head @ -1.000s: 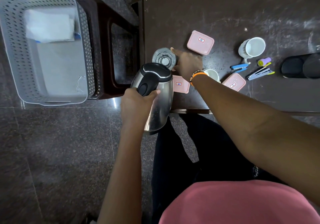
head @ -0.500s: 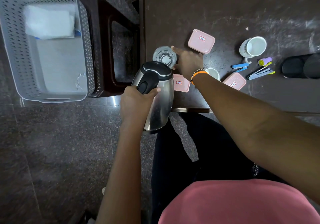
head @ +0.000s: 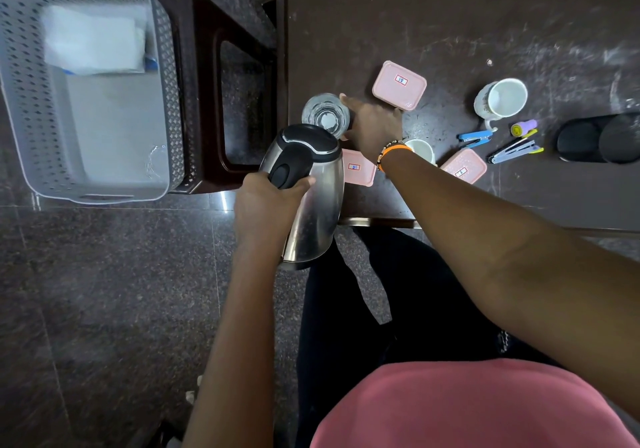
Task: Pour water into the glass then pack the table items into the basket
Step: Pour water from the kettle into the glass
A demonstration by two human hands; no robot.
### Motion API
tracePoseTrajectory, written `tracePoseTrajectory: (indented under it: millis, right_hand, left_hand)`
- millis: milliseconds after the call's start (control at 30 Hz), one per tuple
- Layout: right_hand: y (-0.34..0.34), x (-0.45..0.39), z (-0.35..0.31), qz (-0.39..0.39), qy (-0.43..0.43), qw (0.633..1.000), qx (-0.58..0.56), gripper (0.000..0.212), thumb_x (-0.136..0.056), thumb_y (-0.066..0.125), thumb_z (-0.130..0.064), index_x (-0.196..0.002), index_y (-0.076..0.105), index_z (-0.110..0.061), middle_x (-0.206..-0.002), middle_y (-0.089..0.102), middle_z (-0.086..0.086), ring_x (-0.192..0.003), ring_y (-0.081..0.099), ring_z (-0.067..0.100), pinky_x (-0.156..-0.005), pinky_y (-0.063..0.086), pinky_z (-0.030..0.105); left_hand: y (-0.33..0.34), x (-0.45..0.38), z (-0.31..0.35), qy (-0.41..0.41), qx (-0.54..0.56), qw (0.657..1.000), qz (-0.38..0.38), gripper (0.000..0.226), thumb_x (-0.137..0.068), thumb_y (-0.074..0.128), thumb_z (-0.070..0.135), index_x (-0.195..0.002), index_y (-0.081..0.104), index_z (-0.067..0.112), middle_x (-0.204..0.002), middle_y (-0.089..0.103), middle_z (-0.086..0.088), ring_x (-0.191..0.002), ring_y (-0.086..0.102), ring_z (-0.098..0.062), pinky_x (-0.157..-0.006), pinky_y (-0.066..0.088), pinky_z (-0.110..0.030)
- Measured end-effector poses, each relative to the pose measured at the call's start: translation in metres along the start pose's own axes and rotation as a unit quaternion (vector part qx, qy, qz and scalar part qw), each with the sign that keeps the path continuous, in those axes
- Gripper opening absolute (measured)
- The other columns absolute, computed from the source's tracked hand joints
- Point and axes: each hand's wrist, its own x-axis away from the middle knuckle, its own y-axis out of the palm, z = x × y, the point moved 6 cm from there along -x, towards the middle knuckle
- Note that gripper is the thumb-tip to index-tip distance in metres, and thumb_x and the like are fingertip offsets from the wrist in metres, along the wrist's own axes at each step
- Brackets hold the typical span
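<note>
The glass (head: 326, 115) stands near the left edge of the dark table (head: 450, 32), and I take it as the landmark. Far to the left of the glass, off the table, the grey basket (head: 20, 77) sits on a dark stool (head: 214, 25); inside the basket lies a white folded cloth (head: 93, 41). Just in front of the glass, the left hand (head: 266, 205) is closed around the black handle of the steel kettle (head: 311, 198). The kettle is tilted, and its black lid end overlaps the near rim of the glass. I cannot tell if water is running.

Directly to the right of the glass, the right hand (head: 374, 125) holds its side, the thumb lying along the far rim and the fingers wrapped on the near side. An orange bracelet (head: 393, 151) is on this wrist.

Right of the glass and a little farther lies a pink box (head: 399, 85). Two more pink boxes (head: 358, 170) (head: 464, 165) lie nearer to the person, with a small white cup (head: 420, 150) between them. Farther right of the glass are a white mug (head: 502, 98), a blue stapler (head: 474, 136), a purple small object (head: 523, 127), a grey folded tool (head: 516, 150) and two black round things (head: 599, 138).
</note>
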Motion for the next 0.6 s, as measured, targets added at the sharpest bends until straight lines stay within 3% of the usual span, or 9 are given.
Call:
tracePoseTrajectory:
  millis: [333,600]
  right_hand:
    - [-0.0010,0.0009,0.0002,0.000,-0.002,1.000,-0.012,0.062,-0.082,0.062,-0.027,-0.139,0.038,-0.034,-0.125,0.064,0.006,-0.117,0.058,0.030,-0.104,0.039,0.047]
    - [0.0018,-0.0011,0.0015,-0.018,0.003,0.995,-0.094,0.062,-0.080,0.062,-0.019,-0.137,0.043,-0.031,-0.129,0.062,0.009,-0.118,0.057,0.033,-0.100,0.046,0.045]
  left_hand:
    - [-0.0036,-0.0024,0.0016,-0.006,-0.016,1.000,0.009,0.041,-0.066,0.077,0.045,-0.082,0.065,0.010,-0.069,0.060,0.008,-0.075,0.061,-0.019,-0.064,0.046,-0.028]
    - [-0.0043,-0.0025,0.0015,-0.016,-0.017,1.000,0.007,0.042,-0.066,0.077,0.045,-0.083,0.064,0.010,-0.074,0.063,0.003,-0.077,0.063,-0.021,-0.067,0.050,-0.030]
